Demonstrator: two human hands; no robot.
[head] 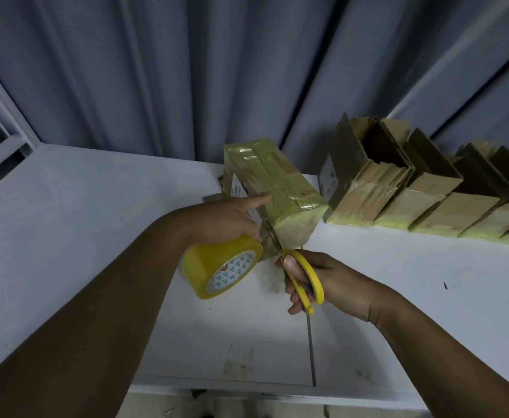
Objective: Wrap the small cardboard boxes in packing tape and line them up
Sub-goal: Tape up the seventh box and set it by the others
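Head camera, centre of the frame: the left hand point(226, 220) grips the tape roll point(214, 267) from above, its forefinger stretched out onto the side of the box point(280, 182). Just below and right of it, the right hand point(337, 285) is closed round the yellow loops of the scissors point(304, 279), whose thin blades reach up between roll and box.

This looks like the cutting step. The next move calls for keeping the tape taut, snipping close to the box, then smoothing the loose end down.

The box is a long cardboard block, glossy and wrinkled under yellowish tape. To the right, a row of boxes point(422, 203) lines the back of the matte white table point(66, 212), some with flaps open. A pleated grey-blue curtain point(156, 70) hangs behind.
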